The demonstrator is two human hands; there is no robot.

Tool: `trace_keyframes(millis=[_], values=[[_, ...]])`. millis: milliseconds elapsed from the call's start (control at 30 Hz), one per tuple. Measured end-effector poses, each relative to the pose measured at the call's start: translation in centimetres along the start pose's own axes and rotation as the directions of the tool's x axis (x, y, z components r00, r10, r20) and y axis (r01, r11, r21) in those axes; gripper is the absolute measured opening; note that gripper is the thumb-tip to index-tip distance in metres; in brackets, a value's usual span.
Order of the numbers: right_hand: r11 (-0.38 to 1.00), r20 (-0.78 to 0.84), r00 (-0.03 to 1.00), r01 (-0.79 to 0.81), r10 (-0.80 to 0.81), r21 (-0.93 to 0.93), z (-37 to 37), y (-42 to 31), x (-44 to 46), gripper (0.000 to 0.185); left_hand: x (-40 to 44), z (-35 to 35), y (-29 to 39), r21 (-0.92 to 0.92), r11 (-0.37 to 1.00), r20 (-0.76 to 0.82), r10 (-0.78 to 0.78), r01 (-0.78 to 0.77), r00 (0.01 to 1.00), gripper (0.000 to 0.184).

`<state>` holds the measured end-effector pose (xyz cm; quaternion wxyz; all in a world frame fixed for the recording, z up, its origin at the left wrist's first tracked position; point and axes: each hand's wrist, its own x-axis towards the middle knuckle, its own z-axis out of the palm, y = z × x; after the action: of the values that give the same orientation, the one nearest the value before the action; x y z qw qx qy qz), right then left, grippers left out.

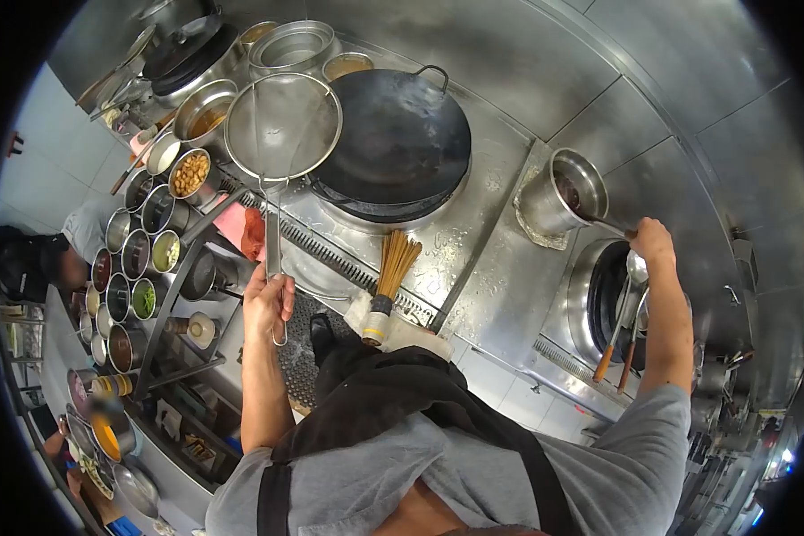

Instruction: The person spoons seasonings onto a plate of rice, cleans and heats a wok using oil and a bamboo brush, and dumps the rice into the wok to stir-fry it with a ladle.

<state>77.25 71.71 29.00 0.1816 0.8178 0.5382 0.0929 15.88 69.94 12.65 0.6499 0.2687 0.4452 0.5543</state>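
Observation:
My left hand (268, 302) is closed around the metal handle of a round mesh strainer (283, 125), which is held up at the left edge of a large black wok (397, 134). On the right, my right hand (652, 241) grips the handle of a ladle (609, 227). The ladle reaches into a tall steel pot (545, 207), which holds something dark. A bamboo brush (397, 268) lies at the counter's front edge below the wok, its bristles toward the wok.
At the left stand several small metal containers of ingredients, one with brown chunks (189, 174). A lidded pot (188, 54) is at the back left. Spatulas with wooden handles (605, 362) lean in a second wok (590, 295) at right. Another person's sleeve (85, 228) shows far left.

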Motion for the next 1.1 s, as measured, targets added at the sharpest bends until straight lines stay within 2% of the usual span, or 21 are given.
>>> trace_keyframes(millis=[33, 67, 133, 167, 200, 267, 333, 400, 433, 667, 733, 900, 1033, 1067, 1100], values=[[0.995, 0.001, 0.999, -0.045, 0.045, 0.084, 0.2, 0.5, 0.3, 0.026, 0.3, 0.0, 0.1, -0.010, 1.000, 0.012, -0.005, 0.005, 1.000, 0.022], [0.995, 0.000, 0.998, -0.062, 0.062, 0.073, -0.5, 0.8, 0.1, 0.026, 0.6, 0.0, 0.3, -0.007, 1.000, 0.038, -0.016, 0.016, 0.999, 0.020], [0.933, 0.112, 0.972, -0.229, 0.206, 0.276, -1.6, 1.3, -1.2, 0.027, 1.0, 0.1, 0.3, -0.007, 0.999, 0.083, -0.045, 0.046, 0.995, 0.018], [0.896, 0.039, 0.973, -0.225, 0.228, 0.383, -1.4, 1.7, -2.0, 0.024, 1.3, 0.1, 0.3, -0.010, 0.998, 0.085, -0.054, 0.055, 0.995, 0.018], [0.896, 0.041, 0.969, -0.240, 0.243, 0.374, -1.7, 2.3, -2.7, 0.024, 1.5, 0.1, 0.3, -0.012, 0.998, 0.084, -0.062, 0.063, 0.995, 0.018], [0.817, 0.229, 0.920, -0.389, 0.318, 0.425, -2.6, 2.5, -4.0, 0.019, 1.8, 0.4, 0.2, -0.019, 0.997, 0.090, -0.071, 0.073, 0.993, 0.017], [0.809, 0.219, 0.922, -0.385, 0.319, 0.444, -1.8, 3.8, -4.9, 0.020, 2.3, -0.1, 0.2, -0.016, 0.995, 0.101, -0.095, 0.098, 0.990, 0.016], [0.737, 0.209, 0.908, -0.417, 0.364, 0.531, -2.3, 4.1, -6.4, 0.018, 2.7, -0.5, 0.5, -0.020, 0.994, 0.135, -0.101, 0.104, 0.986, 0.015], [0.686, 0.184, 0.913, -0.396, 0.363, 0.610, -2.5, 4.0, -7.1, 0.015, 3.1, -0.8, 0.6, -0.006, 0.993, 0.152, -0.114, 0.117, 0.982, 0.015], [0.719, 0.100, 0.918, -0.364, 0.383, 0.592, -6.5, 3.3, -9.3, 0.019, 4.6, -1.8, 1.4, -0.008, 0.989, 0.189, -0.144, 0.148, 0.971, 0.016], [0.742, 0.062, 0.936, -0.313, 0.346, 0.593, -7.8, 2.3, -10.2, 0.022, 4.8, -2.4, 1.7, -0.019, 0.990, 0.193, -0.135, 0.142, 0.972, 0.016], [0.663, 0.032, 0.967, -0.198, 0.254, 0.722, -9.6, -2.0, -11.5, 0.024, 5.6, -5.1, 2.5, 0.023, 0.993, 0.206, -0.116, 0.114, 0.972, 0.019], [0.583, 0.074, 0.986, -0.147, 0.146, 0.799, -7.6, -5.3, -10.2, 0.031, 5.0, -6.9, 3.7, -0.016, 0.997, 0.145, -0.077, 0.080, 0.986, 0.022], [0.577, 0.129, 0.982, -0.187, 0.141, 0.795, -8.9, -8.0, -10.5, 0.030, 4.8, -7.5, 3.9, -0.014, 0.997, 0.128, -0.076, 0.078, 0.989, 0.022], [0.617, 0.088, 0.992, -0.123, 0.088, 0.777, -8.8, -9.9, -10.0, 0.029, 4.6, -8.0, 4.2, -0.019, 0.998, 0.132, -0.053, 0.056, 0.990, 0.024]])
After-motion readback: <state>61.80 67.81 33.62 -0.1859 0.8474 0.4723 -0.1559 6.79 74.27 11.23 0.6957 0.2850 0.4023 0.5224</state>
